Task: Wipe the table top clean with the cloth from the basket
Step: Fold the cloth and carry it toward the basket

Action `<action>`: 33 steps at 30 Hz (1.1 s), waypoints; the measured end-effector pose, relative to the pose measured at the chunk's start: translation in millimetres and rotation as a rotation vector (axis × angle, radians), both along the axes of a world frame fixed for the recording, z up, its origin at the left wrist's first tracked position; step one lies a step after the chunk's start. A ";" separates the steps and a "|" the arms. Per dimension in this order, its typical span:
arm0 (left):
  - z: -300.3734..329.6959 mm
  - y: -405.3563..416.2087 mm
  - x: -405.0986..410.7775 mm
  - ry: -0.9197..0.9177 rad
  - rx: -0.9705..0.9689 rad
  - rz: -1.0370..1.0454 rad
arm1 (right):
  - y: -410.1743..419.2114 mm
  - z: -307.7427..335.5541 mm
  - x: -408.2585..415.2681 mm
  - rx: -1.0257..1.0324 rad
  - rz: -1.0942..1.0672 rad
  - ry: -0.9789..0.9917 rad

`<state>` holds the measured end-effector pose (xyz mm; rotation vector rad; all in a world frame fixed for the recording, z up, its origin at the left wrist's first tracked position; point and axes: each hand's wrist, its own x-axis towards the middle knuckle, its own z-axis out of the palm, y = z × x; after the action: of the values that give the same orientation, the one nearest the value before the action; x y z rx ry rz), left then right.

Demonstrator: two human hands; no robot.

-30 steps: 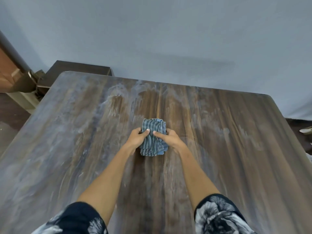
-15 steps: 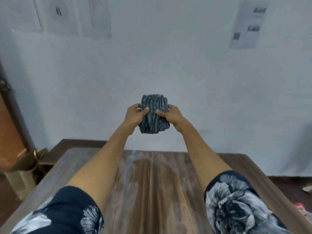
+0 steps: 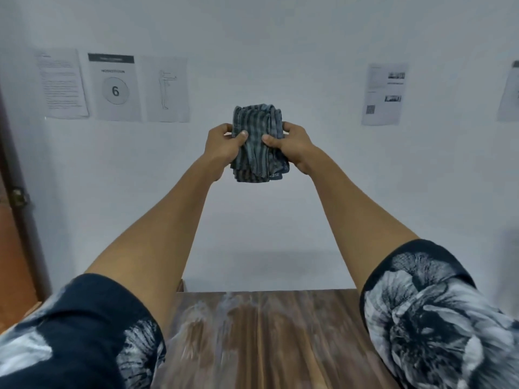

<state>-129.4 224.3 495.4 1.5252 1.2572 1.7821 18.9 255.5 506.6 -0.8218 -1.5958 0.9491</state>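
Folded striped cloth (image 3: 257, 144) gripped from both sides by left hand (image 3: 223, 147) and right hand (image 3: 295, 146), fingers curled round it, raised well above the table (image 3: 266, 338).

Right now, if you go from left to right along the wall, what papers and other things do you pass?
Text sheet → number 6 sign → body drawing → left hand → cloth → right hand → photo sheet.

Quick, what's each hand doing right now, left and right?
Left hand: closed, gripping the left side of the folded striped cloth, thumb on its front.
Right hand: closed, gripping the cloth's right side, thumb on its front.
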 end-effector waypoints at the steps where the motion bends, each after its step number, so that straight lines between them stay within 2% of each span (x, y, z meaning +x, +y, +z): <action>1: -2.1 -0.5 0.9 0.014 0.006 0.001 | -2.6 -1.8 1.5 -0.004 -0.007 -0.003; 6: -20.0 1.2 16.3 0.072 0.007 -0.045 | -19.9 -17.2 23.2 -0.019 -0.076 -0.016; 14: -57.3 2.8 97.7 0.070 -0.043 -0.276 | -51.7 -49.7 105.4 -0.096 -0.270 -0.032; 22: -89.1 -17.9 231.7 0.146 -0.098 -0.525 | -102.3 -84.4 234.8 -0.170 -0.511 -0.019; 33: -137.4 -85.7 437.8 0.200 -0.199 -0.751 | -194.3 -137.9 431.0 -0.250 -0.749 -0.002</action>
<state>308.4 138.5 358.0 1.7686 0.7484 1.0145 449.9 61.2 368.7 -1.4569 -1.0318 0.5935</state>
